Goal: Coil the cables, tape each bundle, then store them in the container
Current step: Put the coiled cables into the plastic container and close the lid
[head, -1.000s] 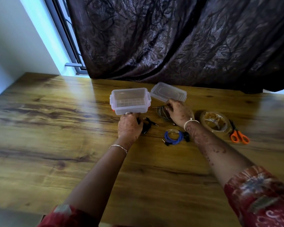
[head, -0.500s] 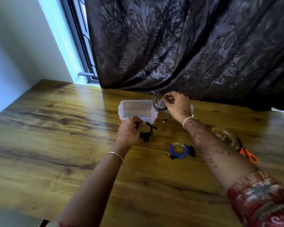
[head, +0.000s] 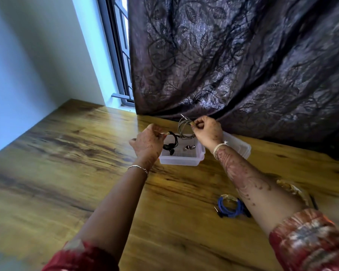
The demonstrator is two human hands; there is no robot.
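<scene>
Container: clear rectangular plastic container (head: 181, 160) sits open on the wooden table (head: 67, 163) near the far edge, just before the dark leaf-patterned curtain (head: 233, 65).
Black bundle: coiled black cable (head: 169, 142) hangs over the container's left part, pinched by the left hand (head: 147, 142); whether its lower end touches the floor of the box is unclear.
Grey bundle: coiled grey cable (head: 184, 128) held above the container's far side by the right hand (head: 207, 130), fingertips closed on the loop; its small plugs dangle inside the box.
Blue bundle: coiled blue cable (head: 230, 207) lies on the table near the right forearm, partly covered by it.
Hidden: clear plastic lid (head: 240, 147) behind the right wrist, mostly blocked; clear tape roll (head: 291, 189) at right, cut by the arm and blurred.
Room: broad bare wood left of the container and in front of it; curtain hem crowds the far side.
Pose: both forearms reach forward, hands level, palms down, each above the box.
</scene>
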